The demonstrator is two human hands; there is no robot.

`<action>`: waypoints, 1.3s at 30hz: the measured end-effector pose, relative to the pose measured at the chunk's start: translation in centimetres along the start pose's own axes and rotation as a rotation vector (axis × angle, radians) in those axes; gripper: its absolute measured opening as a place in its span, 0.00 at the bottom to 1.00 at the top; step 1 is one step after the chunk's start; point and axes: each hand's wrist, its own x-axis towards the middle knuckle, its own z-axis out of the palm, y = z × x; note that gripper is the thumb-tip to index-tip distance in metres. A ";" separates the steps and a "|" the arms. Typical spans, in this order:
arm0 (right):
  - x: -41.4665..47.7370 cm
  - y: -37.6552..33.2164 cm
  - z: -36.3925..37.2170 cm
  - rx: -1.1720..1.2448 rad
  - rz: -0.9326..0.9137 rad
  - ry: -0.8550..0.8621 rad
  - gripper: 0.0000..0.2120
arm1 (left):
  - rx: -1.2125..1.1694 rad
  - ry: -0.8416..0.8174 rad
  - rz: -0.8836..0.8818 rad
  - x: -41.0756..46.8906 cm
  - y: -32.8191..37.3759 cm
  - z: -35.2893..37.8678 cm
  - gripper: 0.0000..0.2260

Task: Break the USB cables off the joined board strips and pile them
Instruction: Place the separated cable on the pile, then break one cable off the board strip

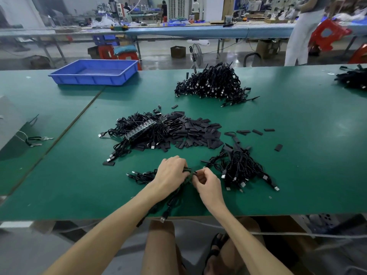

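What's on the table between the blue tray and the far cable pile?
Nothing: the head view shows only bare green table between the tray and the pile.

tray [95,73] far left on table [297,155], cable heap [210,84] right

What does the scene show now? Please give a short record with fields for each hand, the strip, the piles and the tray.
left hand: grips the board strip, fingers curled over it
right hand: pinches the strip's right end
board strip: between both hands, near the green table's front edge; cables trail over the edge
near pile: loose cables, right of the hands
middle pile: cables on joined strips, beside black flat pieces
far pile: cables, behind
blue tray: far left
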 end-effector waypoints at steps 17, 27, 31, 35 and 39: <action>0.0 -0.4 -0.2 0.194 -0.003 0.007 0.05 | 0.326 0.093 0.055 3.7 -8.5 -0.6 0.23; -0.1 -0.6 -0.4 0.203 -0.014 0.015 0.06 | 0.446 0.000 0.054 2.3 -5.6 3.1 0.19; -0.3 -0.7 -0.5 0.170 -0.048 -0.004 0.11 | 0.228 0.039 0.231 2.0 -6.6 2.9 0.16; -0.2 -0.5 -0.6 0.119 -0.059 -0.023 0.12 | -0.017 -0.173 0.244 2.3 -7.7 1.4 0.15; -0.2 -0.6 -0.5 0.112 -0.057 -0.035 0.10 | -0.168 -0.219 0.198 2.6 -8.5 -0.1 0.11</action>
